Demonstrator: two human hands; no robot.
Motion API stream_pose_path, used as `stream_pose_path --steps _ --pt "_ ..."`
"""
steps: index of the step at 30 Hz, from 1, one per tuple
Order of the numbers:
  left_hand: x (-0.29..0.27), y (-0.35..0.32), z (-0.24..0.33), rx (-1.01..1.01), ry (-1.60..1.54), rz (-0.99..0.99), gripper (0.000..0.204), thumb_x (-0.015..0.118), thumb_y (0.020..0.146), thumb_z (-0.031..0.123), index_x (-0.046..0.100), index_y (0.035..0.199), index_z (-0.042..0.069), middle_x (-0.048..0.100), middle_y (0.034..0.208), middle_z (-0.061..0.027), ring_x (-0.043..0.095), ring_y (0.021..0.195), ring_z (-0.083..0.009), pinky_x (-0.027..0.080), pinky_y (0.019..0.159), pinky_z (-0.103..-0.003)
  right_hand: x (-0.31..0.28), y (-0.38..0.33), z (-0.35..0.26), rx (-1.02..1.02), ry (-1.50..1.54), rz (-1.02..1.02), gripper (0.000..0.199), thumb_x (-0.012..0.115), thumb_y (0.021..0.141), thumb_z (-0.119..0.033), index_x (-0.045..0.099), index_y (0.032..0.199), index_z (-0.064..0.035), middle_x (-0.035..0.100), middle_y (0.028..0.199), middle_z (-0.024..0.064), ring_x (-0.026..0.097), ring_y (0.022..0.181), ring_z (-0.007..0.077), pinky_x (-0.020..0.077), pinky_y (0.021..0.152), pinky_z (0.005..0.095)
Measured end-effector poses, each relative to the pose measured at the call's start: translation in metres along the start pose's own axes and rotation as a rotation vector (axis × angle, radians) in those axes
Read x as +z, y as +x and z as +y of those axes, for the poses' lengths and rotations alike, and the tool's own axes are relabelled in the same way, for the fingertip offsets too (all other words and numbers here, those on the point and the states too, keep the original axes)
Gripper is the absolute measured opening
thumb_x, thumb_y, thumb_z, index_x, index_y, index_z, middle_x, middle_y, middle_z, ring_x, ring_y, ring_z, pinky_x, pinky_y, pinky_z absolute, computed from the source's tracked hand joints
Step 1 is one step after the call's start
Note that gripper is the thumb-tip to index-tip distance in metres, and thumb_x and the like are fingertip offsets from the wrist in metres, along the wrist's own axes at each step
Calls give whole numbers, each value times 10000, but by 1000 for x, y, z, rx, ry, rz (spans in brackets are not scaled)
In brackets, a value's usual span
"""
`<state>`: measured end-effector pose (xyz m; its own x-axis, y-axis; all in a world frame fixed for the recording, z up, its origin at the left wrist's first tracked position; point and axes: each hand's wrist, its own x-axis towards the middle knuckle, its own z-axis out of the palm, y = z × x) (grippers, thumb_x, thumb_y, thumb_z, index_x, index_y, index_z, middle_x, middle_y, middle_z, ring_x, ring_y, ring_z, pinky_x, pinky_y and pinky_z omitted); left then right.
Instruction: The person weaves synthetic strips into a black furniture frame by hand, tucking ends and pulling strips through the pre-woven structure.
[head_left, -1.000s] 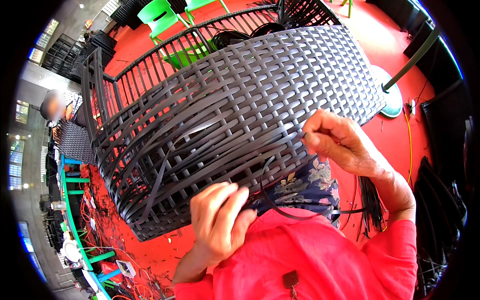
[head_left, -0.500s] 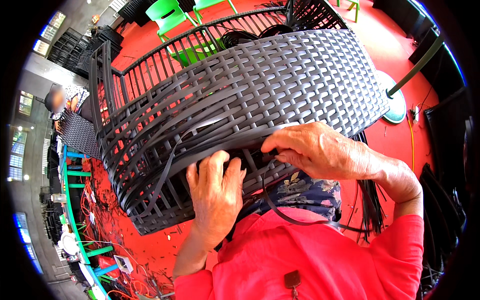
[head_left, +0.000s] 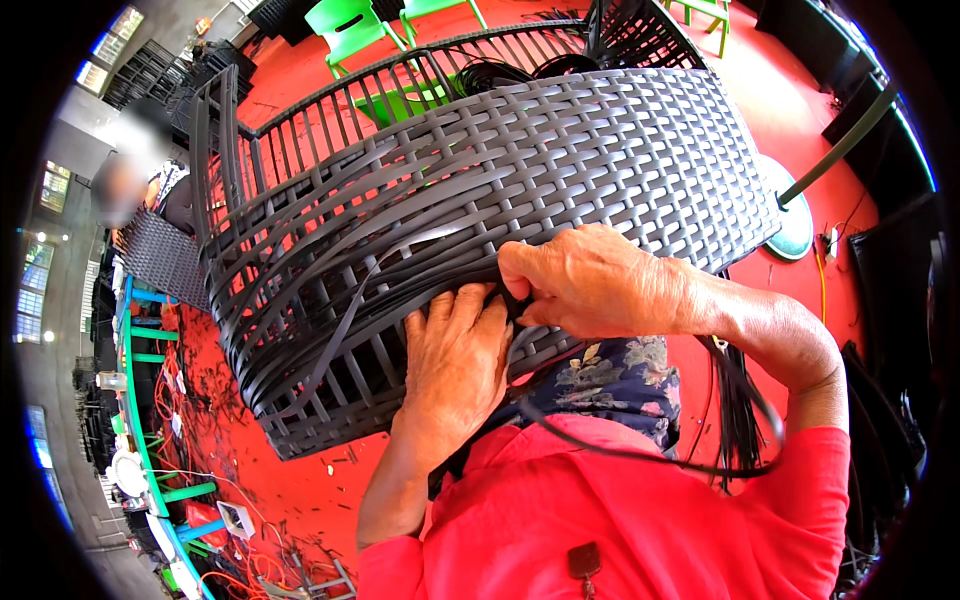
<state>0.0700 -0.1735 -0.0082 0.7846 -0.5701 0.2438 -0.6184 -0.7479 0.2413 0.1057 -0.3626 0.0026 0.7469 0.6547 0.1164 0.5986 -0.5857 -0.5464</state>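
A dark grey wicker panel [head_left: 610,150] of flat plastic strips, part of a large furniture frame, lies slanted before me. Its right side is tightly woven; on the left, long black strips [head_left: 330,225] run loosely across the bars. My right hand [head_left: 600,285] pinches a black strip at the panel's near middle. Just left of it, my left hand [head_left: 455,365] presses its closed fingers over the bundled strips; its thumb is hidden. One loose strip [head_left: 640,445] loops over my lap from beneath the right hand.
Slatted bars [head_left: 300,150] and coiled strips [head_left: 490,75] are behind the panel. Green chairs [head_left: 345,30] stand farther back. A round lamp-like base [head_left: 790,225] with a pole is at right. Another person with a woven piece [head_left: 165,260] sits at left, near a green-edged table [head_left: 140,400].
Both hands have come together at the weave: the left moved right and up, the right moved left. The loose strip's loop has swung out to the right.
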Motion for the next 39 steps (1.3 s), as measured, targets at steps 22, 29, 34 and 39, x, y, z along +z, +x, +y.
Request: stream_pose_path --steps 22,29,34,39 --pt "-22 -47 -15 -157 -121 337 32 622 761 49 597 771 31 603 1009 -115 547 933 -282 382 872 -377 13 -17 -41 -38 276 54 143 601 831 -175 602 880 -40 605 646 169 626 634 351 497 554 451" --pt "-26 -52 -20 -120 -184 279 89 629 785 76 632 851 16 584 1078 -136 532 1033 -312 377 930 -402 37 13 -29 -121 218 151 147 597 840 -198 601 812 -53 605 634 151 615 594 345 485 538 438" --pt "-23 -54 -23 -195 -97 205 251 645 791 103 630 1019 -1 497 1218 -162 469 1129 -355 358 968 -442 24 5 -26 -18 315 46 148 596 842 -182 628 873 -41 619 682 159 621 642 342 492 578 410" --pt "-24 -51 -22 -160 14 141 261 617 804 88 618 1044 -14 446 1265 -185 409 1189 -387 344 980 -456 24 4 -25 -19 406 62 129 603 830 -152 620 881 -35 629 727 154 621 662 340 489 577 415"
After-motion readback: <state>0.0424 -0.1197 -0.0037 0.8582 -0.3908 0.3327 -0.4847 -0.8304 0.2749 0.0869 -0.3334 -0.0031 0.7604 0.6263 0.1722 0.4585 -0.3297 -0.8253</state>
